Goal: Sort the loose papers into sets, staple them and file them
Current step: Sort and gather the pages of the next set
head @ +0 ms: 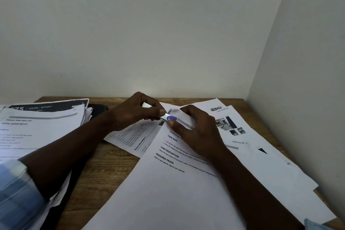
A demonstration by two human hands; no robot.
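Note:
A small white stapler with a blue oval top (169, 117) lies over the top left corner of a printed set of papers (168, 183) in the middle of the wooden desk (104, 170). My left hand (134, 114) grips the stapler's rear end between thumb and fingers. My right hand (194, 129) lies on the same set, with its thumb against the stapler's front and its fingers curled over the corner of the sheets. More printed sheets (261, 145) are fanned out underneath, toward the right.
A thick stack of papers (43, 127) sits at the left edge, over a dark folder (63, 198). A black object (98, 108) lies behind that stack. Walls close the desk at the back and at the right.

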